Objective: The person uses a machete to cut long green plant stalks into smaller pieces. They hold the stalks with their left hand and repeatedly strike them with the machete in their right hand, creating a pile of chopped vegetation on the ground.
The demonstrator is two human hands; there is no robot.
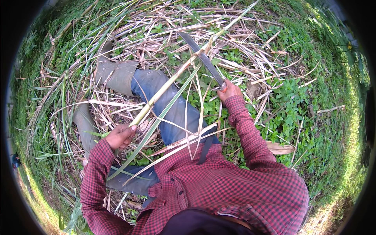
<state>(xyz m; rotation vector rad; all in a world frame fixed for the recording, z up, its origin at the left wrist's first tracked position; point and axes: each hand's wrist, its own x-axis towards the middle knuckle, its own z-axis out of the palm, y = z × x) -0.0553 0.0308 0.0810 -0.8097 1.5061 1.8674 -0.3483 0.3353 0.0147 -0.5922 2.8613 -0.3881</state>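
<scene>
Holding, left hand: I see the left hand (120,137) gripping the near end of a stalk (164,88), thumb laid along it.
Holding, right hand: my view shows the right hand (230,92) closed around the handle of a machete (210,66).
Stalk: pale green, it slants from the left hand across the right leg, up toward the upper right, beyond the blade.
Machete: its dark blade points to the upper left and crosses the stalk; I cannot tell whether the two touch.
Right boot: I find the right boot (117,76) acting as a container, its wide top holding the lower end of the blue trousers (158,84).
Left boot: the left boot (84,121) lies farther left; the left arm hides its top from me, so I cannot tell what shows inside.
Long leaf: a green leaf (170,105) runs beside the stalk, over the right leg.
Lap: dry strips (188,140) lie across the red checked shirt (219,172) and the trousers.
Ground: I see dry leaf litter (172,23) beyond the legs, and low green plants (291,96) to the right.
</scene>
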